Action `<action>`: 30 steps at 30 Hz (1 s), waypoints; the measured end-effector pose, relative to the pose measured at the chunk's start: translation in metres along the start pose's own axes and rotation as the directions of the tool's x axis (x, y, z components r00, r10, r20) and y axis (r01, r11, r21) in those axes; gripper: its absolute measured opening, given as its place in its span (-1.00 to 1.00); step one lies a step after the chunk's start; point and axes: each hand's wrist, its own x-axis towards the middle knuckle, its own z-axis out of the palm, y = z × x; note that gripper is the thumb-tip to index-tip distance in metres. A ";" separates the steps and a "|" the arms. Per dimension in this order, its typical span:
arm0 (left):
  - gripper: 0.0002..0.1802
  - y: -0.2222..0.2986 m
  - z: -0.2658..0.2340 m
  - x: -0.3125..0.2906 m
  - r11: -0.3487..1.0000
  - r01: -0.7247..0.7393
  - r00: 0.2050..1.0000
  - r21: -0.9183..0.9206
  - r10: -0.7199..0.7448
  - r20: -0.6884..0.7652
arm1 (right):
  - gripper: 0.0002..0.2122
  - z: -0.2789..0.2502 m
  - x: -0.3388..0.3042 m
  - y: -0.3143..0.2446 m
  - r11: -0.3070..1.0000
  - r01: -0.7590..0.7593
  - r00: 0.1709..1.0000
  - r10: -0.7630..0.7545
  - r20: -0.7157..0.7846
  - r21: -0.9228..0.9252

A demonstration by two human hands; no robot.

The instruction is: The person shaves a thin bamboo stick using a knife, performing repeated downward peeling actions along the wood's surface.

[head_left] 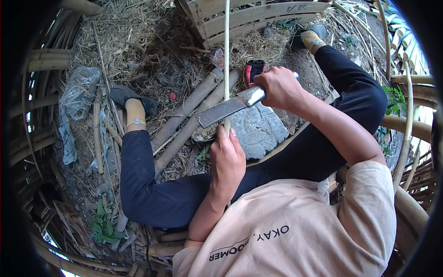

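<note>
– Looking for the long pale stick [226, 55]. Where, from the left hand [227, 159]?

– Squarely in its grip, pinched between thumb and fingers, and running straight on beyond them to the top edge of the view.

– And from the right hand [280, 87]?

– Off to the left, apart from the knuckles. Right hand itself clamped round the handle of a knife [224, 111], with the broad blade slanting across the stick, just beyond the left thumb.

– Biting in?

– Cannot tell.

– Anything close by?

– Just right of the left hand, a rough grey stone [259, 130]. Farther left, bamboo poles [184, 109] lying aslant. Beyond the stone, a red-and-black object [254, 70], partly hidden.
</note>
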 end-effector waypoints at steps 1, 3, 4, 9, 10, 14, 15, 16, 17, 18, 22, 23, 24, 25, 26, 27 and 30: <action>-0.79 0.000 0.000 -0.001 1.000 -0.003 1.000 -0.004 0.003 -0.002 | -0.89 0.001 0.001 0.002 1.000 -0.019 1.000 0.019 -0.012 0.000; -0.79 0.002 -0.002 -0.001 1.000 -0.010 1.000 0.022 0.010 -0.001 | -0.90 0.003 0.004 0.006 0.998 -0.058 0.998 0.058 -0.037 0.001; -0.79 0.003 -0.002 0.000 0.999 -0.015 1.000 0.033 0.015 -0.004 | -0.91 0.002 0.006 0.007 0.999 -0.051 0.998 0.051 -0.041 -0.002; -0.78 0.001 -0.002 -0.002 0.999 -0.031 0.998 0.037 0.034 -0.061 | -0.87 -0.007 0.016 0.031 0.972 -0.225 0.964 0.212 -0.162 -0.067; -0.78 -0.001 -0.002 -0.004 0.999 -0.022 0.998 0.024 0.023 -0.062 | -0.86 -0.011 0.020 0.045 0.943 -0.327 0.927 0.306 -0.218 -0.066; -0.76 -0.005 -0.001 0.000 0.997 -0.059 0.994 0.041 0.063 -0.084 | -0.80 -0.039 0.026 0.074 0.923 -0.379 0.903 0.355 -0.243 -0.062; -0.76 -0.006 -0.002 0.002 0.998 -0.058 0.995 0.026 0.060 -0.074 | -0.80 -0.035 0.023 0.069 0.927 -0.375 0.903 0.368 -0.220 0.012; -0.76 -0.008 -0.003 0.002 0.999 -0.049 0.996 0.012 0.050 -0.067 | -0.79 -0.032 0.020 0.059 0.927 -0.364 0.908 0.374 -0.190 0.086; -0.76 -0.007 -0.003 0.002 0.999 -0.023 0.998 -0.023 0.022 -0.055 | -0.80 -0.037 0.015 0.038 0.924 -0.364 0.919 0.377 -0.119 0.114; -0.76 -0.006 -0.002 0.003 0.998 0.004 0.999 -0.058 -0.006 -0.041 | -0.82 -0.023 0.011 0.038 0.959 -0.225 0.958 0.251 -0.142 0.173; -0.80 -0.009 -0.007 0.005 0.998 0.014 1.000 -0.061 -0.014 -0.002 | -0.91 -0.007 0.001 -0.004 0.999 -0.022 0.997 0.019 0.079 0.043; -0.80 -0.008 -0.006 0.004 0.999 0.008 1.000 -0.050 -0.009 -0.025 | -0.92 -0.003 -0.003 -0.010 0.999 -0.010 0.995 0.005 0.099 0.042; -0.81 -0.007 -0.005 0.003 0.999 0.003 0.999 -0.038 -0.004 -0.048 | -0.94 -0.001 -0.006 -0.015 0.998 -0.016 0.995 0.011 0.096 0.055; -0.82 -0.007 -0.003 0.000 1.000 0.002 0.998 -0.025 -0.003 -0.065 | -0.93 0.001 -0.006 -0.015 0.998 -0.036 0.995 0.030 0.098 0.058; -0.82 -0.006 -0.002 -0.001 1.000 -0.002 0.997 0.002 0.002 -0.072 | -0.91 0.003 -0.005 -0.015 0.997 -0.057 0.994 0.050 0.101 0.061; -0.82 -0.004 -0.003 -0.002 1.000 -0.005 0.997 0.028 0.007 -0.079 | -0.89 0.004 -0.001 -0.012 0.998 -0.057 0.995 0.055 0.081 0.025; -0.82 0.002 -0.002 -0.002 0.999 0.008 0.998 0.049 -0.005 -0.063 | -0.82 0.002 0.003 -0.009 0.998 -0.067 0.997 0.067 0.032 -0.022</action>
